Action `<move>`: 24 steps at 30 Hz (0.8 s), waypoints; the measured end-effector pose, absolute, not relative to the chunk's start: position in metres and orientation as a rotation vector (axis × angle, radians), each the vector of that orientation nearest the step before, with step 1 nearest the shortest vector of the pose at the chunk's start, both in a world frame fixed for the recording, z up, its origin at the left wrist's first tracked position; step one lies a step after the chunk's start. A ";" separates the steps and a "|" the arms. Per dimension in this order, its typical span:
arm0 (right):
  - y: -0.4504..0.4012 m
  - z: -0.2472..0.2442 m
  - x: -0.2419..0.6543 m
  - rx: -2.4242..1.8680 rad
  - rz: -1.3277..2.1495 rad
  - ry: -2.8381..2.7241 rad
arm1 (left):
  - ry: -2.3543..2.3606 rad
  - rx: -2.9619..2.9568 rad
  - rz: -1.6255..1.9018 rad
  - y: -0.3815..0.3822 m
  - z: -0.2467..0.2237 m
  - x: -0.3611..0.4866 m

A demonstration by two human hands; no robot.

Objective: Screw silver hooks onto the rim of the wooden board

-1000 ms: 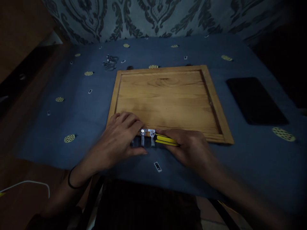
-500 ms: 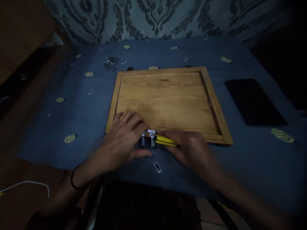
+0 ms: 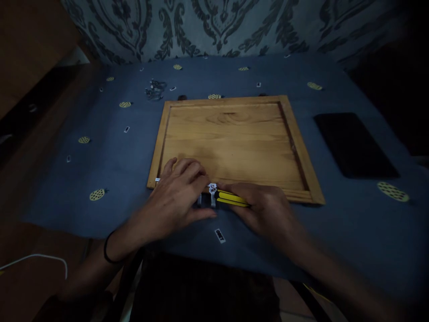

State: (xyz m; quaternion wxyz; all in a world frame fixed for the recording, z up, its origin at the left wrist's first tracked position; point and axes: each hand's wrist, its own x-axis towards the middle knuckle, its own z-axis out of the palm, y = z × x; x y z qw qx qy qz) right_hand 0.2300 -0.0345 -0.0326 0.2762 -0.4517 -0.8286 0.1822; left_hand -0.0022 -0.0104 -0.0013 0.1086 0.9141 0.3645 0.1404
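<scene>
Dim light falls on a table covered by a dark blue cloth printed with yellow pineapples (image 3: 67, 188), with a grey backdrop of dark leafy scrolls (image 3: 217, 20) rising behind its far edge. Near the middle of the table's front edge lies a rectangular light-brown wooden panel with a raised rim (image 3: 228, 138), recessed face up. A silver metal fitting with downward prongs (image 3: 212, 195) sits at the panel's near rim, left of centre. The right hand (image 3: 264, 201) is clenched around a yellow-and-black handled tool (image 3: 233, 197), whose far end meets the fitting. The left hand (image 3: 181, 192), a thin black band (image 3: 109, 248) at its wrist, bends over the near rim, thumb apart and lower; its fingertips are hidden, so I cannot tell what they grip. Work seems partway along: metal is at the near rim and a small pale piece (image 3: 157, 179) shows by the near left corner, while a cluster of loose silver metal pieces (image 3: 155, 89) lies beyond the far left corner, apart from the wood. Whether anything is fastened cannot be made out. Toward the table's right edge rests a flat black slab (image 3: 355, 145); a white cable (image 3: 36, 256) curves below the left front corner.
</scene>
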 end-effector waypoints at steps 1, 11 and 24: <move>-0.035 -0.032 0.230 -1.221 0.490 -2.225 | 1.074 2.689 0.410 -0.010 -0.001 -0.002; -0.035 -0.033 0.229 -1.217 0.521 -2.223 | 1.069 2.647 0.446 -0.009 -0.004 -0.001; -0.034 -0.032 0.231 -1.258 0.699 -2.088 | 1.057 2.657 0.513 -0.008 -0.004 0.001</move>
